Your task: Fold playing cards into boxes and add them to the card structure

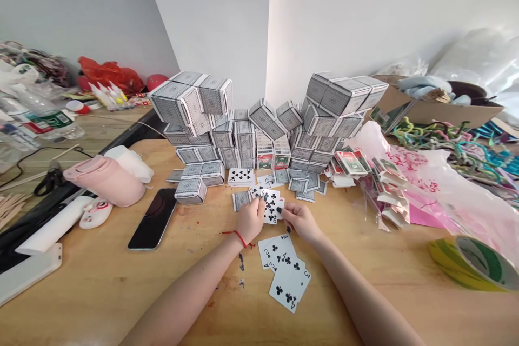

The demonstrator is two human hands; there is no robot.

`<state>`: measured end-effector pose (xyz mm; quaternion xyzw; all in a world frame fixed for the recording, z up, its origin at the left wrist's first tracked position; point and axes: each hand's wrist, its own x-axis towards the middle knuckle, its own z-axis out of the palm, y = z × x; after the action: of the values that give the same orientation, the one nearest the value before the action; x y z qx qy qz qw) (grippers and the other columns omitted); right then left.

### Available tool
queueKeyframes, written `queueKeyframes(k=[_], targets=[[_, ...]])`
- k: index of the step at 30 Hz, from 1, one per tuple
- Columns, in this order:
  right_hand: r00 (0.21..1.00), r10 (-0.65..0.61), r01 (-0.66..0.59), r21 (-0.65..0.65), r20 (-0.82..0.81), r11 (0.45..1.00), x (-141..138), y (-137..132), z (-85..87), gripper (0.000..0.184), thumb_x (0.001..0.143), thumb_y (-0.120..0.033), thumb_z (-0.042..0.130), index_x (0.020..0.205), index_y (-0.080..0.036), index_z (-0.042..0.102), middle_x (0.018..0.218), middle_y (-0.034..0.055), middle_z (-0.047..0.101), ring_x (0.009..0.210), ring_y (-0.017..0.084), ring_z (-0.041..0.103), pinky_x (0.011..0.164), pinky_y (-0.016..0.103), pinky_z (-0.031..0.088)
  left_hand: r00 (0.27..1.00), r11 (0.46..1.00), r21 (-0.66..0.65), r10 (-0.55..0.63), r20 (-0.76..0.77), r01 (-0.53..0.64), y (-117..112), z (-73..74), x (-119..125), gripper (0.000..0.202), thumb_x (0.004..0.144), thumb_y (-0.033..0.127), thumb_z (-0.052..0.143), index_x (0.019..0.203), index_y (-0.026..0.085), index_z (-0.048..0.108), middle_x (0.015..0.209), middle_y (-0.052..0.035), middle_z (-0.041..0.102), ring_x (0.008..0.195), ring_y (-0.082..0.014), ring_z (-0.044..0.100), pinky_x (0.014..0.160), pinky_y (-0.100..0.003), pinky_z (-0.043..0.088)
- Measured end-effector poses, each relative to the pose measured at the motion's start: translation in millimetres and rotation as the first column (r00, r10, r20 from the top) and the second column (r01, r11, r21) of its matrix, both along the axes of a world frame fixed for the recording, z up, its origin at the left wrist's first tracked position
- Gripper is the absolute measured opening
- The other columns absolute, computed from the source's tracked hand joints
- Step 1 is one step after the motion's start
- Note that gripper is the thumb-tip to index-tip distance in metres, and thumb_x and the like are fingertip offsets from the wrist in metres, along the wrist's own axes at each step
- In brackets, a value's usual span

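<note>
My left hand [250, 220], with a red string on the wrist, is closed on a few playing cards [271, 205]; a nine of clubs shows at the front. At their right edge, my right hand [300, 219] pinches a card with a red mark that peeks out behind. Below the hands, loose club cards [288, 275] lie face up and overlapping on the table [194, 281]. Beyond them stand stacked blocks of grey-backed playing cards [190, 102], with a matching stack [340, 97] on the right. A spade card [241, 176] lies face up before the stacks.
A black phone [152, 219], a pink cup-like container [105, 179] and a white mouse [95, 213] sit left. To the right are empty-looking card boxes [349, 163], a plastic bag [409, 159] and a yellow-green tape roll [472, 264]. A cardboard box [450, 111] stands behind.
</note>
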<state>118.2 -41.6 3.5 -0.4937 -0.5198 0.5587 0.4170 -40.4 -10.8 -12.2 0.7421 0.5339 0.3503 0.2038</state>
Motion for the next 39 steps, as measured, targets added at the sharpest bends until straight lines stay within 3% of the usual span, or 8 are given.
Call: queueKeyframes(k=[5, 8, 20, 25, 29, 32, 34, 39], targets=[[0.996, 0.093, -0.093, -0.003, -0.015, 0.996, 2.7, 0.8, -2.1, 0.029, 0.075, -0.042, 0.049, 0.061, -0.017, 0.05, 0.041, -0.0051, 0.045, 0.037, 0.008, 0.038, 0.042, 0.022, 0.029, 1.0, 1.0, -0.018, -0.008, -0.003, 0.008, -0.5, -3.7, -0.1, 0.027, 0.086, 0.03, 0.029, 0.063, 0.02, 0.04, 0.045, 0.0015, 0.038, 0.042, -0.0126, 0.037, 0.047, -0.026, 0.02], [0.997, 0.078, -0.077, 0.009, -0.013, 0.997, 1.3, 0.3, -1.6, 0.028, 0.075, -0.042, 0.048, 0.061, -0.018, 0.048, 0.042, -0.0049, 0.046, 0.037, 0.008, 0.039, 0.043, 0.022, 0.031, 0.999, 0.999, -0.031, -0.019, 0.027, 0.02, -0.4, -3.3, -0.8, 0.028, 0.086, 0.032, 0.029, 0.062, 0.021, 0.039, 0.045, 0.0018, 0.037, 0.042, -0.0125, 0.036, 0.047, -0.026, 0.02], [0.981, -0.116, 0.109, 0.057, 0.152, 0.992, -12.8, -4.0, -4.8, 0.027, 0.075, -0.036, 0.044, 0.054, -0.019, 0.042, 0.036, -0.005, 0.042, 0.033, 0.009, 0.037, 0.038, 0.021, 0.028, 0.999, 1.0, -0.007, -0.03, 0.015, 0.03, -1.6, -2.5, 0.4, 0.033, 0.086, 0.035, 0.027, 0.06, 0.02, 0.038, 0.045, 0.0009, 0.037, 0.042, -0.0124, 0.036, 0.048, -0.026, 0.019], [0.921, -0.296, 0.262, 0.16, 0.252, 0.952, -19.3, -8.5, -8.3, 0.026, 0.074, -0.03, 0.044, 0.05, -0.019, 0.042, 0.039, -0.0049, 0.04, 0.036, 0.009, 0.038, 0.038, 0.021, 0.026, 0.997, 0.997, -0.01, -0.08, 0.013, 0.08, -5.0, 0.2, 1.6, 0.031, 0.086, 0.036, 0.03, 0.059, 0.021, 0.037, 0.044, 0.0016, 0.036, 0.04, -0.0119, 0.035, 0.047, -0.026, 0.019], [0.96, -0.239, 0.214, 0.164, 0.148, 0.963, -16.2, -5.5, -2.0, 0.02, 0.071, -0.028, 0.048, 0.057, -0.016, 0.055, 0.051, -0.0005, 0.054, 0.048, 0.012, 0.049, 0.045, 0.022, 0.037, 0.996, 0.998, -0.033, -0.047, 0.079, 0.049, -5.1, 0.9, 1.2, 0.033, 0.086, 0.038, 0.029, 0.057, 0.021, 0.033, 0.043, 0.0021, 0.035, 0.04, -0.0119, 0.036, 0.047, -0.026, 0.02], [0.983, -0.184, 0.183, 0.124, -0.01, 0.975, -12.6, -1.7, 1.6, 0.021, 0.07, -0.03, 0.052, 0.078, -0.015, 0.063, 0.07, 0.0048, 0.063, 0.065, 0.017, 0.058, 0.06, 0.027, 0.046, 0.994, 0.998, -0.035, -0.044, 0.101, 0.048, -4.6, 0.5, 0.7, 0.032, 0.086, 0.035, 0.03, 0.057, 0.021, 0.033, 0.043, 0.0022, 0.036, 0.04, -0.0118, 0.036, 0.047, -0.026, 0.021], [0.983, -0.166, 0.171, 0.082, -0.073, 0.982, -11.6, -0.4, 1.2, 0.026, 0.069, -0.031, 0.054, 0.086, -0.014, 0.063, 0.074, 0.0064, 0.065, 0.067, 0.019, 0.059, 0.065, 0.031, 0.047, 0.995, 0.998, -0.029, -0.054, 0.084, 0.056, -5.0, 0.5, 0.6, 0.031, 0.086, 0.034, 0.03, 0.058, 0.021, 0.033, 0.044, 0.0022, 0.037, 0.041, -0.0118, 0.037, 0.047, -0.026, 0.022], [0.974, -0.213, 0.215, 0.027, -0.072, 0.976, -12.7, -1.3, -3.5, 0.026, 0.068, -0.03, 0.056, 0.086, -0.013, 0.065, 0.074, 0.0077, 0.066, 0.07, 0.021, 0.06, 0.065, 0.032, 0.048, 0.997, 0.997, 0.007, -0.077, 0.023, 0.077, -8.0, 1.3, 1.2, 0.03, 0.086, 0.03, 0.03, 0.057, 0.021, 0.033, 0.043, 0.0019, 0.037, 0.041, -0.0116, 0.037, 0.047, -0.026, 0.021]])
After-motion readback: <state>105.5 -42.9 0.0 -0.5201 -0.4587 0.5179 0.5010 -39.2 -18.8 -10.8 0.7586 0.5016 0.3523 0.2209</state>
